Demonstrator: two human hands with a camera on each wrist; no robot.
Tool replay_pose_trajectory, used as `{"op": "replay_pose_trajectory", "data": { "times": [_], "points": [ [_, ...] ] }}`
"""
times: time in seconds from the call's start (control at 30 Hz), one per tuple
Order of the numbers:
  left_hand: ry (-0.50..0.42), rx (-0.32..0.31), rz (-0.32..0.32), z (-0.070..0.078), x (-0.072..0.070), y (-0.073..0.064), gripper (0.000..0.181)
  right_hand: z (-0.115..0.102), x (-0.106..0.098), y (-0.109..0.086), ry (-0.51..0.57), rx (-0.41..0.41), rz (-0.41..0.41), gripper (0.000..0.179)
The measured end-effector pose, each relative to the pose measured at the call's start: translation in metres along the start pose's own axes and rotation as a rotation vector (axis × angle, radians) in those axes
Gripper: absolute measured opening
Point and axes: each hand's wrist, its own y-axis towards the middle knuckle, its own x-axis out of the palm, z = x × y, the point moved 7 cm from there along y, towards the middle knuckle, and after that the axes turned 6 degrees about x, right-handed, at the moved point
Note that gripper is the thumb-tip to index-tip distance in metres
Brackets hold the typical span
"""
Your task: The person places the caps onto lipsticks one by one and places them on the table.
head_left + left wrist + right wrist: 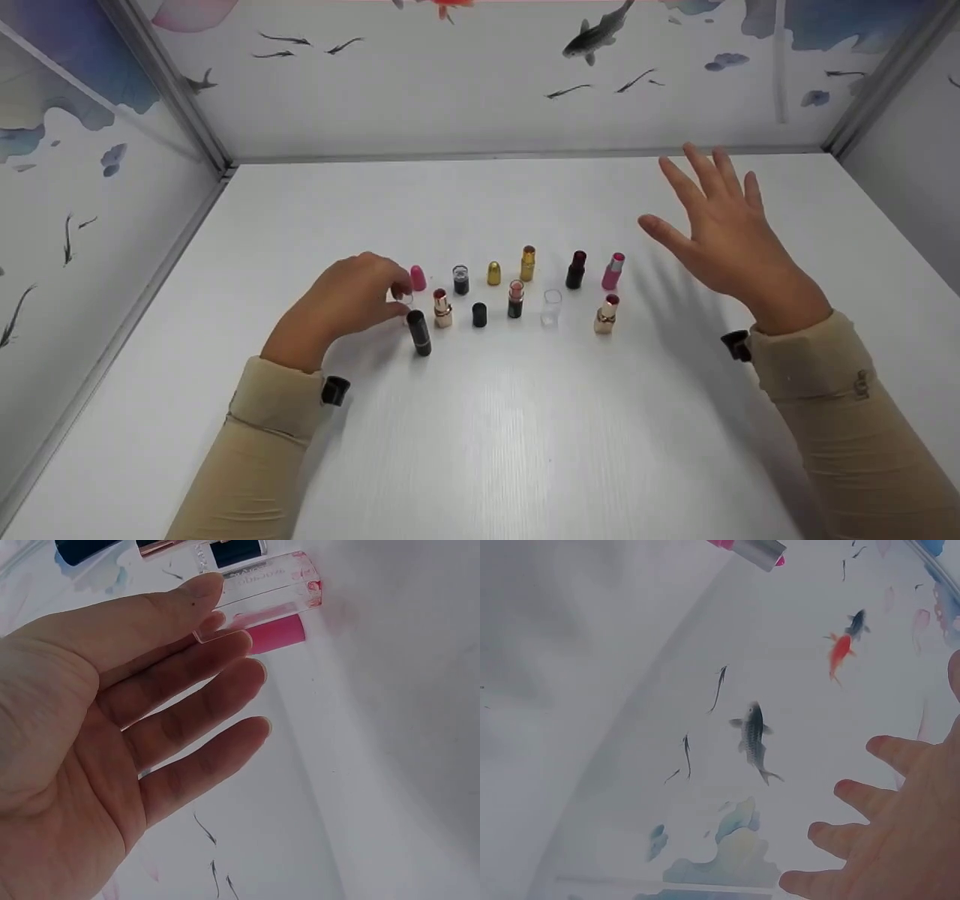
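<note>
Between its thumb and fingers, my left hand [341,300] pinches a clear lipstick cap [277,586] at the left end of the lipsticks. Right behind it stands a pink cap [418,278]; a black lipstick tube [419,333] is just in front. Beside these are a gold lipstick with a red tip [442,309] and a dark clear-topped cap [460,280]. My right hand [724,232] is raised with fingers spread, holding nothing. Nearest to it is a pink lipstick [613,271], whose end also shows at the top of the right wrist view.
Mid-table stand a small black cap [479,315], a gold cap [493,273], a gold lipstick [528,263], a black-based lipstick [515,299], another clear cap [551,307], a dark lipstick [576,270] and a gold-based lipstick [607,314]. Fish-printed panels [465,90] enclose the white table [487,450].
</note>
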Motion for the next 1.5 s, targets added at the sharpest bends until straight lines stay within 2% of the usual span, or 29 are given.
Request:
{"op": "replay_pose_trajectory", "data": {
  "times": [0.13,0.23,0.4,0.47,0.57,0.67,0.8,0.9,1.03,1.5],
  "points": [
    [-0.012,-0.018,-0.005,-0.001,0.0,0.0,0.027,-0.007,0.001,-0.001,-0.009,-0.021,-0.014,0.086],
    [-0.019,-0.026,-0.006,-0.002,0.001,0.001,0.027,-0.016,0.005,-0.004,-0.016,-0.061,-0.062,0.09],
    [-0.021,-0.037,-0.011,-0.004,0.002,0.001,0.028,-0.034,0.012,-0.009,-0.011,-0.189,-0.109,0.099],
    [-0.015,-0.033,-0.011,-0.003,0.002,0.001,0.027,-0.04,0.012,-0.012,-0.004,-0.244,-0.101,0.095],
    [-0.012,-0.029,-0.01,-0.004,0.002,0.001,0.028,-0.047,0.015,-0.017,0.008,-0.295,-0.119,0.079],
    [-0.016,-0.028,-0.01,-0.004,0.002,0.001,0.028,-0.05,0.024,-0.019,0.02,-0.293,-0.192,0.065],
    [-0.02,-0.02,-0.004,-0.005,0.002,0.0,0.028,-0.05,0.04,-0.018,0.011,-0.249,-0.311,0.068],
    [-0.011,-0.002,0.003,-0.003,0.002,-0.001,0.026,-0.049,0.05,-0.017,-0.004,-0.24,-0.364,0.075],
    [0.003,0.008,0.006,-0.002,0.002,-0.001,0.025,-0.047,0.056,-0.016,-0.004,-0.245,-0.382,0.073],
    [-0.003,-0.001,0.008,0.0,0.002,-0.001,0.026,-0.043,0.068,-0.016,0.031,-0.277,-0.389,0.046]
  ]
}}
